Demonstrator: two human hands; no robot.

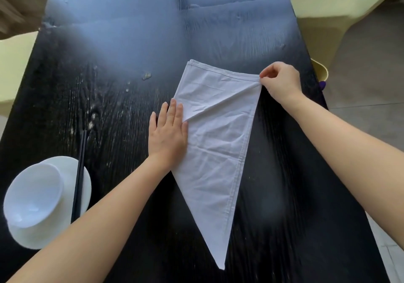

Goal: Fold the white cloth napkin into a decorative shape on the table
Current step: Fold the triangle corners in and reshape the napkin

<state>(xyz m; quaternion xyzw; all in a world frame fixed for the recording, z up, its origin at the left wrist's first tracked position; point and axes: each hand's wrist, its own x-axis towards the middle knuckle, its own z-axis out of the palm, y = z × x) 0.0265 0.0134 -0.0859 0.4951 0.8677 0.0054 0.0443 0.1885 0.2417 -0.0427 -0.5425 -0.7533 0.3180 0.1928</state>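
The white cloth napkin (215, 142) lies on the black table (105, 112), folded into a long kite-like shape with its narrow tip pointing toward me. A folded flap crosses its upper half. My left hand (167, 132) lies flat, fingers together, pressing the napkin's left edge where the fold line starts. My right hand (281, 81) pinches the napkin's right corner between thumb and fingers, at table level.
A white bowl (32, 195) sits on a white saucer (84, 186) at the near left, with dark chopsticks (79, 173) laid across the saucer. Pale yellow chairs (13, 66) flank the table. Crumbs (146, 76) dot the tabletop at centre.
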